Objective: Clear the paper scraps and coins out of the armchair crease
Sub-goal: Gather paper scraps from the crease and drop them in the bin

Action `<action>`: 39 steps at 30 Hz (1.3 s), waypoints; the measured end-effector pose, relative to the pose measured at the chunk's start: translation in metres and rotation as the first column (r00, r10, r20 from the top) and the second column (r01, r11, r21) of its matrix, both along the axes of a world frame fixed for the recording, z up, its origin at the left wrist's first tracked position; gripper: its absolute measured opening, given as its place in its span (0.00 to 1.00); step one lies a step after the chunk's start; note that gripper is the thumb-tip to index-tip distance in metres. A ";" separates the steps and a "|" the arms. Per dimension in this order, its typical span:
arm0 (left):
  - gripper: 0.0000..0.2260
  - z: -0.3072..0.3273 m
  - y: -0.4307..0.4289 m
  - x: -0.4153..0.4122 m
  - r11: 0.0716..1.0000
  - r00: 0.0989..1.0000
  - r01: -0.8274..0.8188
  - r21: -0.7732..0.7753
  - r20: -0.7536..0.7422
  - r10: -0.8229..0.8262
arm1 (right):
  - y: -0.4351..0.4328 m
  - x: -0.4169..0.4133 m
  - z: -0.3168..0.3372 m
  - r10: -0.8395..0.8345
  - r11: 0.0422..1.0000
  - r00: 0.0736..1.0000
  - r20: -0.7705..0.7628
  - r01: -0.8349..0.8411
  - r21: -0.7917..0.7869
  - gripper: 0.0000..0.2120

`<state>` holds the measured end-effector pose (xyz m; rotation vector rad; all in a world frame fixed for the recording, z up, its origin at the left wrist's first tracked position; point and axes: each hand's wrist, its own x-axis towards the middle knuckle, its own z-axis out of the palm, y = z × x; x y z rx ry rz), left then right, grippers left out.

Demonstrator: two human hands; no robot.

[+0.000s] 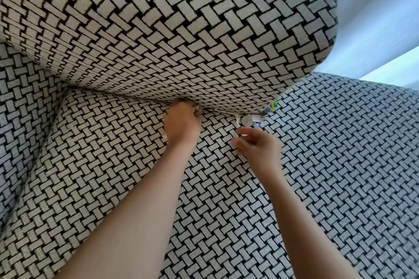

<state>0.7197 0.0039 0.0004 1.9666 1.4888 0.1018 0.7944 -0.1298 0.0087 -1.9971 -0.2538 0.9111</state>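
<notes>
The armchair's backrest [181, 29] bulges over the seat cushion [113, 165], and where the two press together runs the crease [217, 110], my landmark here. My left hand [181, 125] sits at the crease's left end with its fingers pushed into the fold; they are hidden in there, so I cannot tell whether that grip has closed on anything. My right hand [258, 142] hovers just below the crease's right part, fingers loosely bent and apart, holding nothing I can make out. Right at the lip of the crease above it lies a silvery coin [247, 120], with white paper scraps [259, 123] touching it, and a small coloured scrap [274, 104] pokes out at the crease's far right end. I judge the coin hard, thin and slippery, best pinched by its rim. The scraps should be light and flimsy, so I would pinch them gently at a free edge.
</notes>
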 end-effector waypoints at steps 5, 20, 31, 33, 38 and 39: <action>0.07 0.005 -0.007 -0.009 0.993 0.984 0.025 -0.113 0.179 -0.005 | 0.008 -0.011 -0.005 0.306 0.948 0.906 0.293 -0.262 -0.182 0.11; 0.13 0.000 -0.022 0.012 0.927 0.919 0.372 0.044 -0.161 -0.361 | 0.045 0.002 -0.002 0.623 0.764 0.585 0.519 -0.314 -0.563 0.12; 0.09 0.005 -0.012 0.026 0.932 0.906 0.361 -0.032 -0.224 -0.359 | 0.058 0.014 0.008 0.815 0.560 0.423 0.396 -0.401 -0.725 0.08; 0.08 0.007 -0.010 0.027 0.947 0.926 0.316 -0.063 -0.198 -0.322 | 0.062 0.015 0.013 0.843 0.516 0.399 0.362 -0.404 -0.755 0.09; 0.07 0.005 -0.008 0.025 0.947 0.938 0.314 -0.068 -0.136 -0.320 | 0.066 0.015 0.017 0.897 0.438 0.272 0.349 -0.424 -0.793 0.09; 0.07 0.004 -0.007 0.024 0.948 0.941 0.311 -0.070 -0.116 -0.318 | 0.067 0.016 0.018 0.911 0.411 0.240 0.337 -0.433 -0.802 0.09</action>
